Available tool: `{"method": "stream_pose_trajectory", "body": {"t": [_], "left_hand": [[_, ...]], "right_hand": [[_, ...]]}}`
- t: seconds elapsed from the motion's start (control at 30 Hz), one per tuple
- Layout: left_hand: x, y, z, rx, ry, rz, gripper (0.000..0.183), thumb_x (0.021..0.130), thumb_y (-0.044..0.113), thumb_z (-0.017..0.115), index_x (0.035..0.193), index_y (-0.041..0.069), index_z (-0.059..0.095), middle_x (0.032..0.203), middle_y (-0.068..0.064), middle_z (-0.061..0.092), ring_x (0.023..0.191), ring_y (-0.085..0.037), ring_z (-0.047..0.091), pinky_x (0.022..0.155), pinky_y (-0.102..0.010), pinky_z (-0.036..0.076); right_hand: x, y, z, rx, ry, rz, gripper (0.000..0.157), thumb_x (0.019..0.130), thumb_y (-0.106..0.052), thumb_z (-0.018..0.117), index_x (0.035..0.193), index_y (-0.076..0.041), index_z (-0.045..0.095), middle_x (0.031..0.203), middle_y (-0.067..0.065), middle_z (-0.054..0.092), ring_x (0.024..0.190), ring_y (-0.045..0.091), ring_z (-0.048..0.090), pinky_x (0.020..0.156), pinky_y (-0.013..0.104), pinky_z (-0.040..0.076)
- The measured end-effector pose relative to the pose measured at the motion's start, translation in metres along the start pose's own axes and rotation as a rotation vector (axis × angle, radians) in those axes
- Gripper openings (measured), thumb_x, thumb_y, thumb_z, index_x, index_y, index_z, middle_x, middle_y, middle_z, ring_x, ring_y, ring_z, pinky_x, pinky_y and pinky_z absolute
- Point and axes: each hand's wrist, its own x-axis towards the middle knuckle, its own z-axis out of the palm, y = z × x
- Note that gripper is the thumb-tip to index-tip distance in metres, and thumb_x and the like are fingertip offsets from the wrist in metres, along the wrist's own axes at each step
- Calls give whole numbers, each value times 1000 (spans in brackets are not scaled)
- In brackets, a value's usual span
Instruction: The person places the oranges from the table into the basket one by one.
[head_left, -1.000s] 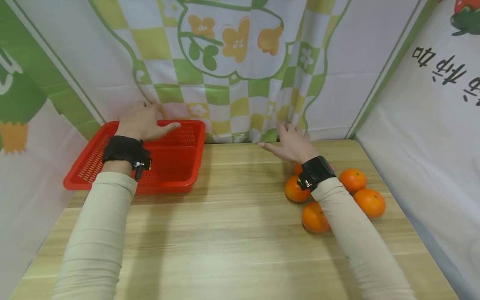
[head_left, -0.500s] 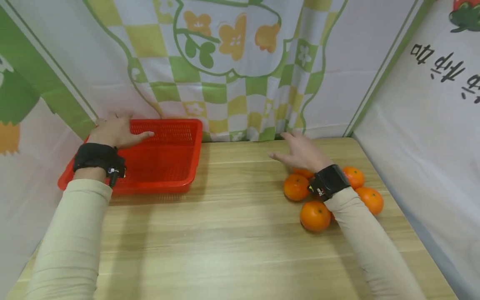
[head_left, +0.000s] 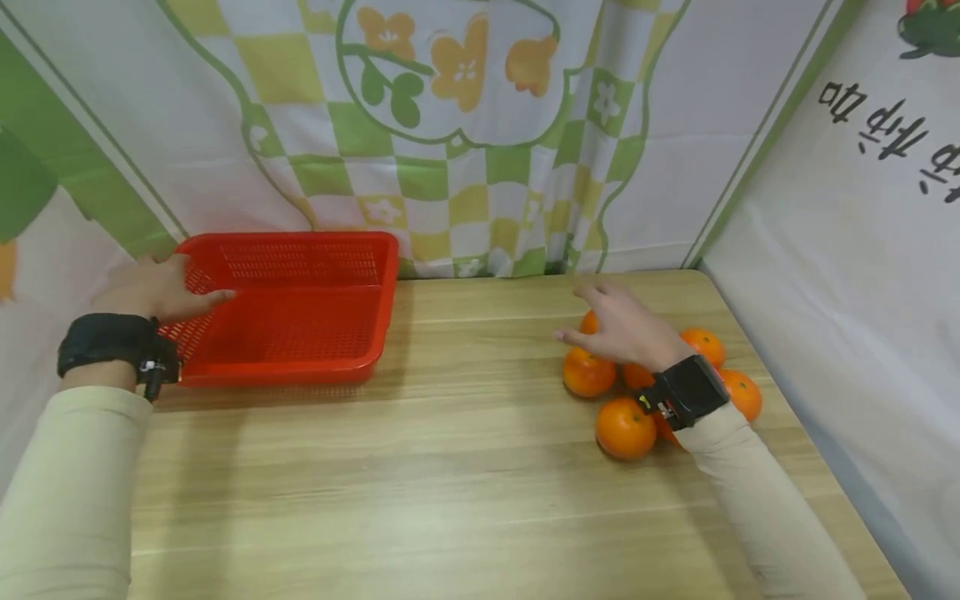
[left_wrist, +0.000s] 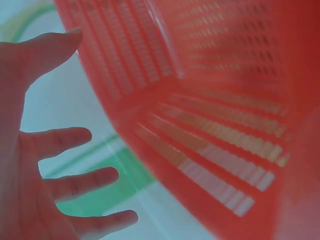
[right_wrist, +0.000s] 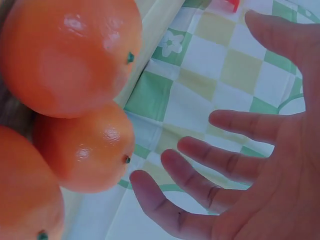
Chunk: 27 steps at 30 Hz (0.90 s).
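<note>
At the left end of a red plastic basket, my left hand hovers with thumb and fingers spread. In the left wrist view the fingers point toward the basket's slotted wall and hold nothing. My right hand is above a group of oranges on the right of the table, its fingers extended and spread. One orange lies just below the thumb, and another orange sits nearer the front. The right wrist view shows an orange with a green stem beside the empty fingers.
The wooden table backs onto a checked curtain. A white printed cloth hangs along the right side. More oranges, such as one orange, lie by the right wrist.
My left hand has moved left, from over the basket to its left end. My right hand has drawn back slightly toward the oranges and to the right. The basket and oranges stay put.
</note>
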Motion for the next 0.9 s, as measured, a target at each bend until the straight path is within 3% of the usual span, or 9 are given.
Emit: {"method": "stream_pose_trajectory", "body": {"t": [0.13,0.2,0.3,0.4,0.57,0.77,0.9], "left_hand": [[-1,-16,1,-17,2,-25,119,94,83,40,162,-8,4,139,-58,27,116,-84,33,88,-87,40],[0,-23,2,-3,18,-26,117,93,82,44,159,-11,18,131,-55,36,108,-79,43,82,-83,45],[-1,-35,2,27,45,-16,101,94,76,52,135,-17,45,105,-43,52,87,-60,56,70,-68,52],[-3,-46,3,-6,49,-7,84,95,66,61,111,-16,48,91,-33,56,79,-49,57,63,-58,52],[3,-60,10,-40,24,50,86,97,56,61,124,-23,37,97,-38,57,84,-51,60,71,-62,53],[5,-73,26,-75,60,136,72,98,38,62,120,-25,37,99,-38,54,80,-43,60,70,-48,52],[-4,-80,34,-166,44,130,73,99,32,60,124,-30,31,100,-40,51,81,-42,58,70,-43,49]], "right_hand": [[-9,2,5,-8,-4,28,84,97,-57,65,157,-2,44,152,31,47,139,47,50,112,63,47],[-13,3,9,-6,-2,28,81,97,-55,66,155,-3,46,150,31,50,136,47,53,110,63,48],[-18,3,17,-1,0,14,79,96,-53,67,153,-2,49,147,31,52,132,48,56,108,62,50],[-21,4,22,0,6,7,80,95,-53,70,152,-1,50,146,31,53,130,50,58,107,62,51],[-23,2,25,0,7,-11,80,93,-50,75,152,-2,51,149,30,51,129,49,59,106,60,52],[-23,-4,30,-1,-24,-46,73,92,-42,79,148,-2,55,150,29,52,128,46,61,106,59,53],[-23,-7,31,10,-47,-52,71,90,-39,81,148,-5,57,153,27,51,133,45,58,108,59,51]]}}
